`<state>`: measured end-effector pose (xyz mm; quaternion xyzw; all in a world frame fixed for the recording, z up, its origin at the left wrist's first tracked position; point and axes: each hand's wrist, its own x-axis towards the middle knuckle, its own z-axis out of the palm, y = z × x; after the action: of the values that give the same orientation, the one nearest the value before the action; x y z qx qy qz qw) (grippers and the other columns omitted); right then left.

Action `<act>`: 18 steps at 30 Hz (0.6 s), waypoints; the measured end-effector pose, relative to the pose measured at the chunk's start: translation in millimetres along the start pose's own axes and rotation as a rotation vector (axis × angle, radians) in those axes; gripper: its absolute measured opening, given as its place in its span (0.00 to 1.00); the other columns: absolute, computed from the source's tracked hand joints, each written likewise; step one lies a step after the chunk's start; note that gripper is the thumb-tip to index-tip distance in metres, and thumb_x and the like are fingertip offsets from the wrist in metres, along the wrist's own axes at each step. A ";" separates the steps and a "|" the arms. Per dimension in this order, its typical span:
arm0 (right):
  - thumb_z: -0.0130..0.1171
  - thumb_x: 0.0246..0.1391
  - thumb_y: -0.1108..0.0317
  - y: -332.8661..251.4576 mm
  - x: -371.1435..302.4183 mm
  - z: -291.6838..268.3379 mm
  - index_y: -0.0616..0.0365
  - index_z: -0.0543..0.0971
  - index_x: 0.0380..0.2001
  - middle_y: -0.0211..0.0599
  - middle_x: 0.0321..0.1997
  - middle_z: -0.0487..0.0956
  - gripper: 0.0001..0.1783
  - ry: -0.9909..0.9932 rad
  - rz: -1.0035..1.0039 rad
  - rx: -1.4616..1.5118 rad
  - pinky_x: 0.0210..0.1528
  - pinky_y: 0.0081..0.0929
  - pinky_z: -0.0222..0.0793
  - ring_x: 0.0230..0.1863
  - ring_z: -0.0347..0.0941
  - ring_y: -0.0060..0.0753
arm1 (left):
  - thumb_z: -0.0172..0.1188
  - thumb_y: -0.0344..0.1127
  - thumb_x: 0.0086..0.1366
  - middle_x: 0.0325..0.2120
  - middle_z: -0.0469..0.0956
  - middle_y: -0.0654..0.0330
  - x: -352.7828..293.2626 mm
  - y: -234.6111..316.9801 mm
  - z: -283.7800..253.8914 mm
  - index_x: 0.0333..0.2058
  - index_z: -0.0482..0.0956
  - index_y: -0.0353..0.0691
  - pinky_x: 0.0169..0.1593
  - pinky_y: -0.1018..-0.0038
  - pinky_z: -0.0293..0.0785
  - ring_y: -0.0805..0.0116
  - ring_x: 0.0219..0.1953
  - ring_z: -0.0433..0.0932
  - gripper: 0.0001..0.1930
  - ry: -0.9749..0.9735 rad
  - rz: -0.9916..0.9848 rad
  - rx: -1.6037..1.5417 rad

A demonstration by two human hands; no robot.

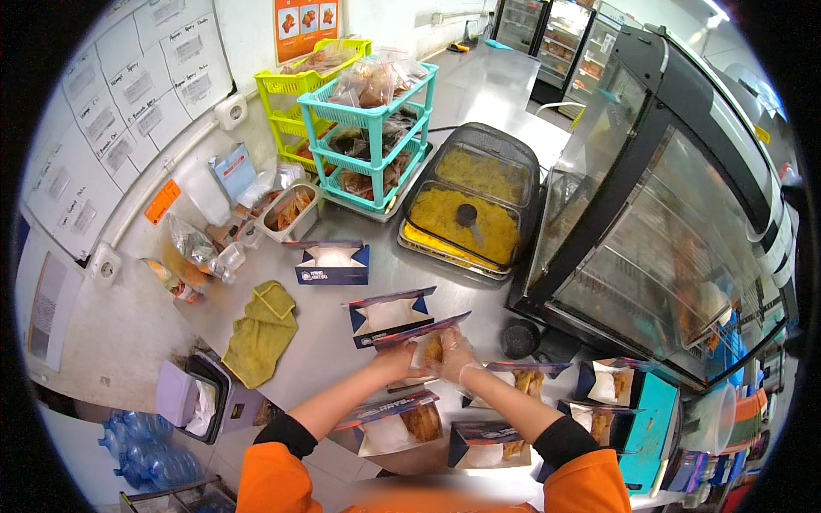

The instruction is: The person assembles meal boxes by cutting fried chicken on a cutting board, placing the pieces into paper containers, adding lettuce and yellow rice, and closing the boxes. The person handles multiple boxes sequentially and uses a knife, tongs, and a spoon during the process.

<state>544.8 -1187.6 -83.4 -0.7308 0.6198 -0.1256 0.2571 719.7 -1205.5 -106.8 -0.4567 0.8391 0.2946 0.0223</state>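
In the lower middle, both my hands reach into an open dark-blue cardboard box, whose raised lid (pixel 428 329) stands behind them. My right hand (pixel 460 359), in a clear plastic glove, is closed round the side of a golden fried chicken piece (pixel 434 349). My left hand (pixel 400 362) is closed at the box's left part, beside something white; its fingertips are partly hidden. Nearer to me, another open box (pixel 398 427) holds a white wrapped packet (pixel 386 434) and fried chicken (pixel 422 422). An open box with white lining (pixel 389 316) stands just beyond my hands.
Several more open boxes (pixel 492 446) stand at the right, by a turquoise board (pixel 648 432). A glass display case (pixel 633 231) rises at right. Farther off are a tray of yellow food (pixel 466 218), a turquoise tiered rack (pixel 376 141) and a metal container (pixel 292 214). An olive cloth (pixel 261 333) lies left.
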 end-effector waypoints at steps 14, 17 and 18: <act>0.56 0.49 0.60 -42.2 -64.4 -79.1 0.66 0.57 0.59 0.58 0.57 0.65 0.37 -0.122 -0.326 0.255 0.60 0.37 0.57 0.59 0.61 0.51 | 0.59 0.45 0.58 0.42 0.76 0.54 -152.4 137.3 -151.9 0.46 0.74 0.40 0.46 0.71 0.71 0.61 0.42 0.76 0.20 -0.473 0.242 -0.015; 0.57 0.49 0.58 -30.8 -120.5 -136.7 0.58 0.57 0.61 0.53 0.58 0.66 0.38 -0.123 -0.291 0.557 0.62 0.34 0.54 0.59 0.61 0.48 | 0.56 0.53 0.58 0.34 0.76 0.55 -201.6 242.7 -153.0 0.34 0.77 0.40 0.44 0.57 0.69 0.55 0.34 0.74 0.20 -1.035 0.607 -0.446; 0.57 0.49 0.58 -19.8 -139.8 -156.0 0.57 0.57 0.61 0.52 0.57 0.66 0.38 -0.068 -0.370 0.639 0.62 0.34 0.54 0.59 0.61 0.47 | 0.53 0.58 0.56 0.37 0.74 0.52 -208.5 273.5 -152.4 0.37 0.75 0.40 0.43 0.54 0.68 0.54 0.37 0.73 0.25 -1.065 0.699 -0.445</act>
<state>455.1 -1084.3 76.5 -0.7170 0.3980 -0.3329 0.4656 663.1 -1015.0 212.5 0.0555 0.7313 0.6354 0.2416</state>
